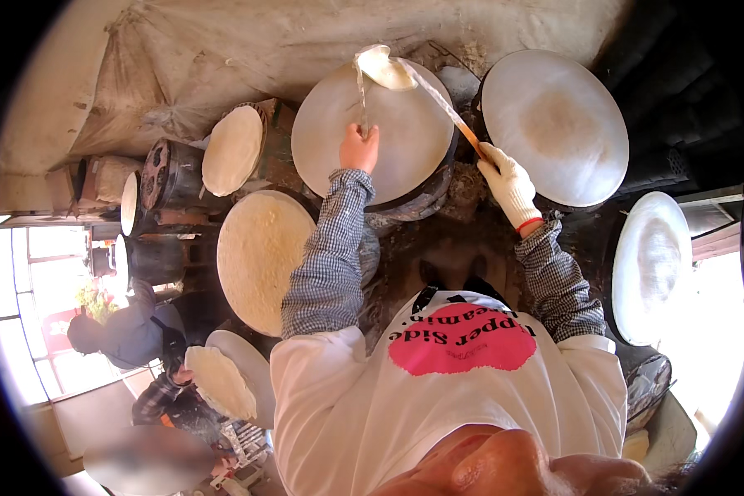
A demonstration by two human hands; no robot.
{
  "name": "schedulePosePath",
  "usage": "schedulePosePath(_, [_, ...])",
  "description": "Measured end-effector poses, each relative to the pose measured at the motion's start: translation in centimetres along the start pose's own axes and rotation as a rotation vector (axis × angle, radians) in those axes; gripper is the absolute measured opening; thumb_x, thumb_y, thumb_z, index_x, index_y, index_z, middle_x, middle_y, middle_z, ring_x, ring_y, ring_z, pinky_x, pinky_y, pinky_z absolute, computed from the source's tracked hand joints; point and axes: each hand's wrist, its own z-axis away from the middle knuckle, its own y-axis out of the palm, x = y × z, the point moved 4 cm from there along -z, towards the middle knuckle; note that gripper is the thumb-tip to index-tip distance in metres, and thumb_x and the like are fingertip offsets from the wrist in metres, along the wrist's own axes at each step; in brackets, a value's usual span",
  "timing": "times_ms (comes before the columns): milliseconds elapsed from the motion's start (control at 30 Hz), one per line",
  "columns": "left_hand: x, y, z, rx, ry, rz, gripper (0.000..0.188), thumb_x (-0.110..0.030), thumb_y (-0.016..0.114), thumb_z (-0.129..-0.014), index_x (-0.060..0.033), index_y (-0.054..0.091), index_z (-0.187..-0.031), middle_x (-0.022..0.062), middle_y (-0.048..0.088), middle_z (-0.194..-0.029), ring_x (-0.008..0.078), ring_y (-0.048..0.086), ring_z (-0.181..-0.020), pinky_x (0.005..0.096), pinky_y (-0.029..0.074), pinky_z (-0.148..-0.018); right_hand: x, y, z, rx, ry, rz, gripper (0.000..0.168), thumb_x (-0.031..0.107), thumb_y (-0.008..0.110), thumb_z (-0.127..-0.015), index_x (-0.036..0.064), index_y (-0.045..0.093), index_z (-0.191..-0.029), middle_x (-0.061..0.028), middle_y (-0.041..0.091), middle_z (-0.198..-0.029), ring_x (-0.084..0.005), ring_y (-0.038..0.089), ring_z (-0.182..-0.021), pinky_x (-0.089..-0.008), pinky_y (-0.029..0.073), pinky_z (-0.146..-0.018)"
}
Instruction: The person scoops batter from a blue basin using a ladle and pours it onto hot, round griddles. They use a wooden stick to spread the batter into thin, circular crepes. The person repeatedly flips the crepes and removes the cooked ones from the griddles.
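Note:
Bare and closed around a thin, batter-coated stick (362, 99) is my left hand (359, 147), over the near part of a round griddle (403, 142). My right hand (508, 183), in a white knitted glove, grips the wooden handle of a long batter-coated tool (443, 106), held slantwise over the griddle's right side. Between the far ends of both tools, at the griddle's far edge, is a pale mass of dough or batter (384, 68). Whether it rests on the griddle or hangs from the tools, I cannot tell.
A second griddle (555, 127) stands to the right, another (651, 266) farther right. At the left, a griddle bears a bubbled flatbread (263, 260); a pale round sheet (232, 152) lies beyond. At lower left, a co-worker's hand (183, 375) holds a thin flatbread (220, 381).

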Motion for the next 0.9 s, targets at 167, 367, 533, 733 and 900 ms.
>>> schedulePosePath(167, [-0.5,-2.5,0.7,-0.089,0.03,-0.094,0.048,-0.043,0.063,-0.087,-0.0002,0.056,-0.108,0.0209,0.068,-0.089,0.0389,0.067,-0.087,0.0448,0.051,-0.078,3.5,0.6,-0.5,0.049,0.054,0.229,0.039,0.032,0.061,-0.091,0.023,0.06,-0.128,-0.0164,0.066,-0.102,-0.036,0.064,-0.097,-0.0427,0.051,-0.084])
schedulePosePath(367, [-0.1,-5.3,0.4,-0.067,0.048,-0.061,0.041,-0.041,0.063,-0.087,-0.0043,0.056,-0.104,0.0174,0.069,-0.086,0.0386,0.067,-0.083,0.0466,0.051,-0.074,4.8,0.9,-1.9,-0.005,0.013,0.109,0.039,0.032,0.06,-0.091,0.02,0.06,-0.128,-0.0159,0.068,-0.107,-0.0348,0.063,-0.102,-0.0416,0.05,-0.087])
schedulePosePath(533, [1.1,-6.5,0.9,-0.053,0.135,-0.077,0.037,-0.039,0.063,-0.087,-0.0062,0.055,-0.104,0.0151,0.068,-0.084,0.0381,0.066,-0.08,0.0465,0.05,-0.071,4.8,3.0,-1.7,0.035,0.032,0.347,0.038,0.032,0.061,-0.091,0.021,0.06,-0.128,-0.0156,0.066,-0.101,-0.0348,0.063,-0.098,-0.0437,0.051,-0.083])
schedulePosePath(733, [3.5,-8.7,2.1,-0.024,0.099,-0.1,0.037,-0.038,0.064,-0.087,-0.0089,0.053,-0.107,0.0139,0.068,-0.086,0.0378,0.066,-0.08,0.0463,0.05,-0.07,7.4,2.8,-3.2,0.003,-0.012,0.266,0.036,0.031,0.058,-0.092,0.021,0.059,-0.127,-0.0163,0.067,-0.1,-0.0362,0.064,-0.097,-0.0452,0.051,-0.083])
schedulePosePath(900, [5.8,-11.2,3.9,-0.054,0.118,-0.143,0.039,-0.037,0.066,-0.086,-0.0095,0.053,-0.109,0.0119,0.067,-0.083,0.0349,0.066,-0.076,0.0444,0.049,-0.068,5.2,4.4,-2.9,0.066,0.014,0.442,0.042,0.03,0.055,-0.093,0.023,0.052,-0.135,-0.0172,0.067,-0.103,-0.0375,0.063,-0.097,-0.0468,0.05,-0.083])
